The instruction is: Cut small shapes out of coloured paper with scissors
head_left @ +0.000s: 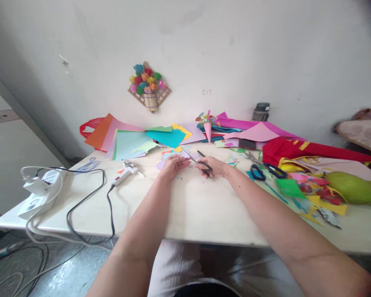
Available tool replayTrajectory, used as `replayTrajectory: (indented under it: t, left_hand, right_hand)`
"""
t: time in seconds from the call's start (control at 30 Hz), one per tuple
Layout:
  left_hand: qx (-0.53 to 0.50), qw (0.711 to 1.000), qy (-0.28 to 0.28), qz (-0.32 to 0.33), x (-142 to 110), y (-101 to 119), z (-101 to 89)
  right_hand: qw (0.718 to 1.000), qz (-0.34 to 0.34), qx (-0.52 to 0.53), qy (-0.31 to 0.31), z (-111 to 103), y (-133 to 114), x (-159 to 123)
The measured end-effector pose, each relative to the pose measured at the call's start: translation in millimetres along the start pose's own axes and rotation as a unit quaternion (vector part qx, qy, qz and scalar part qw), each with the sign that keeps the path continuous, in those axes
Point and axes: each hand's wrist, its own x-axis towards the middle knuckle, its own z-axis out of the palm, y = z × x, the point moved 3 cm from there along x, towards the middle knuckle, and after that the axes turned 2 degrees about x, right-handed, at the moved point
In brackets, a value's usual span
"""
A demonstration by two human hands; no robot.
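Note:
My right hand [214, 166] is wrapped round the dark handles of a pair of scissors [206, 166]. Their blades reach up and left, over small paper scraps, toward my left hand [173, 166]. The left fingers are bent together and point right, near the blade tips; whatever is between them is too small to make out. Just beyond both hands lie light purple paper pieces [160, 164] and other cut bits. To the right of the scissors, a dark pen-like stick [200, 153] lies partly behind my right hand.
Left on the table [185, 214] are a white glue gun [123, 174], its black cord and a power strip [43, 194]. Coloured paper sheets [130, 144] line the wall, beside a pink cone with paper flowers [207, 128]. Blue-handled scissors [258, 172] and scraps lie right.

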Motion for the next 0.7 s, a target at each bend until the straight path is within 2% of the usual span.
replayTrajectory:
  t: [0.27,0.7]
  left_hand:
    - [0.008,1.000,-0.008,0.013,1.3,-0.9,-0.8]
    - [0.005,1.000,-0.007,0.026,1.6,-2.0,-3.0]
  right_hand:
    - [1.000,0.019,0.008,-0.005,2.4,-5.2,-2.6]
    - [1.000,0.013,0.010,-0.009,2.1,-0.8,-0.4]
